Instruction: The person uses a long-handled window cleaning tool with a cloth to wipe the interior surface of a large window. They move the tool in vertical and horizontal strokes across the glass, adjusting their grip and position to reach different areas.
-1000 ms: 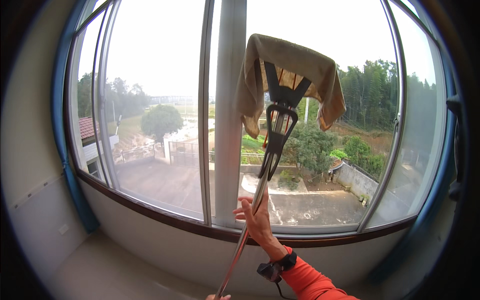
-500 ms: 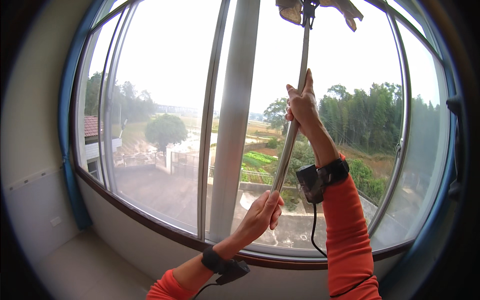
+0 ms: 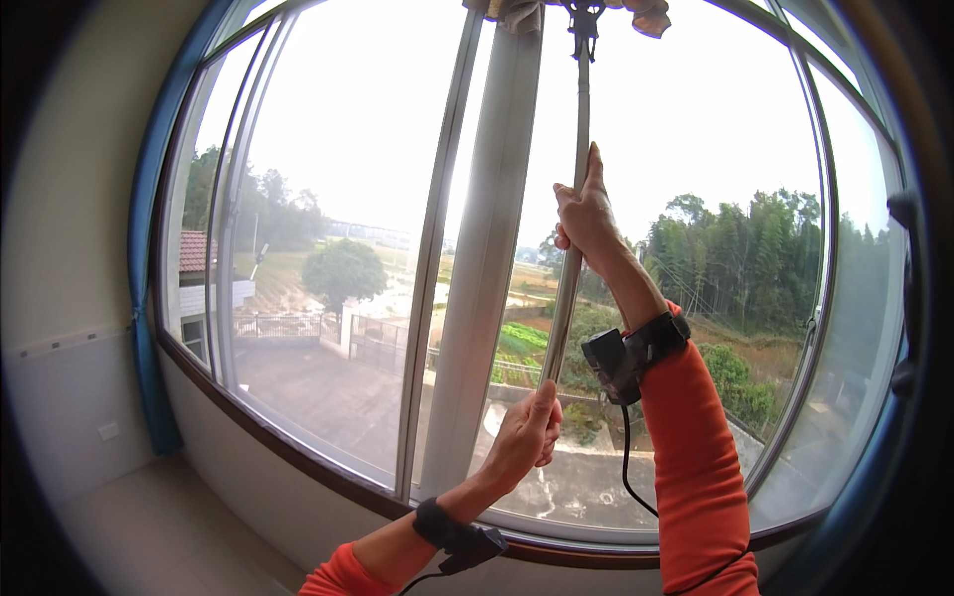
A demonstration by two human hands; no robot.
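Both my hands are closed around the pale metal pole (image 3: pixel 563 308) of a mop, held nearly upright before the window. My right hand (image 3: pixel 590 221) grips it higher up, with the index finger stretched along the pole. Lower down, my left hand (image 3: pixel 529 429) wraps the pole's bottom end. At the top edge of the view, a black clamp head (image 3: pixel 584 28) carries a crumpled brownish cloth (image 3: pixel 651 18). Part of the cloth overlaps the top of the window's middle post (image 3: pixel 487 228); whether it touches cannot be told. The cloth's upper part is cut off.
Sliding window panes (image 3: pixel 338 139) fill most of the view, above a dark brown sill edge (image 3: pixel 288 447). A blue curtain (image 3: pixel 149 387) hangs at the left. Black devices are strapped to my wrists, with a cable (image 3: pixel 628 467) hanging from the right one.
The mop's head and cloth have shifted left, toward the middle post, and the pole stands more upright. My right hand moved left with it; both hands keep their grip.
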